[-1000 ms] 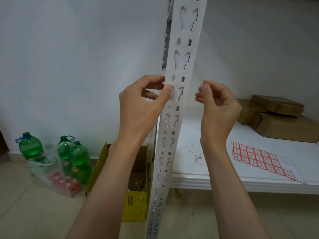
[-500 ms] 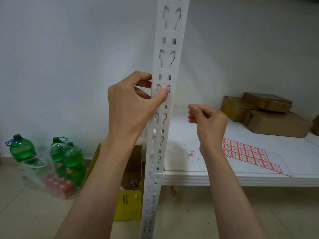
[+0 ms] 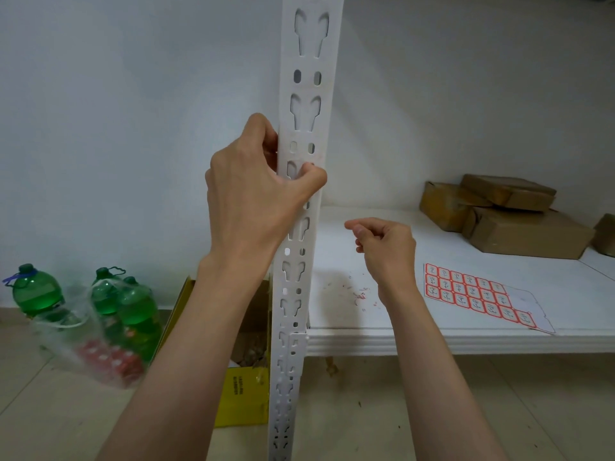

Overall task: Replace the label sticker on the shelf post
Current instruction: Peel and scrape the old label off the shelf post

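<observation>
A white slotted shelf post (image 3: pixel 307 94) stands upright at the front corner of a white shelf (image 3: pixel 382 337). The left hand (image 3: pixel 253 197) grips the post at mid-height, its fingers curled round the post's left edge and its thumb (image 3: pixel 311 183) pressed across the post's front face. The right hand (image 3: pixel 387 249) is held above the shelf, just right of the post and apart from it; its thumb and forefinger are pinched together and the other fingers curled. Whether a scrap of label lies between the fingertips cannot be told. No label is discernible on the visible face of the post. A sticker sheet (image 3: pixel 479 296) of red-bordered labels lies flat on the shelf, right of the right hand, its far-right part bare backing. Small red and white scraps (image 3: pixel 361 294) lie on the shelf between post and sheet. Brown cardboard boxes (image 3: pixel 509 216) are stacked at the shelf's rear. On the floor, left of the post, are green bottles (image 3: pixel 36 289) and an open yellow carton (image 3: pixel 243 394).
</observation>
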The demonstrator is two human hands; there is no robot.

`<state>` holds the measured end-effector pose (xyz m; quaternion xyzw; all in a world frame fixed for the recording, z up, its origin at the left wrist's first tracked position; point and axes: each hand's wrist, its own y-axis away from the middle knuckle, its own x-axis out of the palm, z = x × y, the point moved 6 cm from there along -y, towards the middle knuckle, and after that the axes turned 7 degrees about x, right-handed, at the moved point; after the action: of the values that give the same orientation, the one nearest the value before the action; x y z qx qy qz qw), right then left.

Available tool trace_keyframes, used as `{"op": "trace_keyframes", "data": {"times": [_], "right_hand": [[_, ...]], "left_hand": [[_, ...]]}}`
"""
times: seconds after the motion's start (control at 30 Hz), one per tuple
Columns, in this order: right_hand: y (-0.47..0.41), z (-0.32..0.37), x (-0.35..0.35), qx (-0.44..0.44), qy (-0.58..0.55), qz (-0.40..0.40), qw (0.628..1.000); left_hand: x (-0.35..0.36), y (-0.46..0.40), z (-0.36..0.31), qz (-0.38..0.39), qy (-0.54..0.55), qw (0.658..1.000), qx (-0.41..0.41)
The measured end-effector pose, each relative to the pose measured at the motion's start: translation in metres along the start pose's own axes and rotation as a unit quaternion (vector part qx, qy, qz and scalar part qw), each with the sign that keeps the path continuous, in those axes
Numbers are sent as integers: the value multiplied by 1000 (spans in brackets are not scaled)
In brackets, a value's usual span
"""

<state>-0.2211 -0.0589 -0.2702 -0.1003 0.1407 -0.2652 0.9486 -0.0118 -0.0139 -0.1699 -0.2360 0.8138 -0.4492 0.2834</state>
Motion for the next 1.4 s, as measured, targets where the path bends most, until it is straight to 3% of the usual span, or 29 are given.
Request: {"op": "trace_keyframes", "data": {"times": [0.67, 1.03, 1.4], "right_hand": [[1, -16, 4, 60, 30, 13, 998], [4, -14, 6, 50, 22, 25, 998], [-3, -23, 4, 34, 57, 15, 998]], "left_hand": [[8, 5, 5, -11, 53, 998, 21], [18, 9, 5, -11, 107, 994, 2], [15, 6, 6, 14, 74, 997, 17]]}}
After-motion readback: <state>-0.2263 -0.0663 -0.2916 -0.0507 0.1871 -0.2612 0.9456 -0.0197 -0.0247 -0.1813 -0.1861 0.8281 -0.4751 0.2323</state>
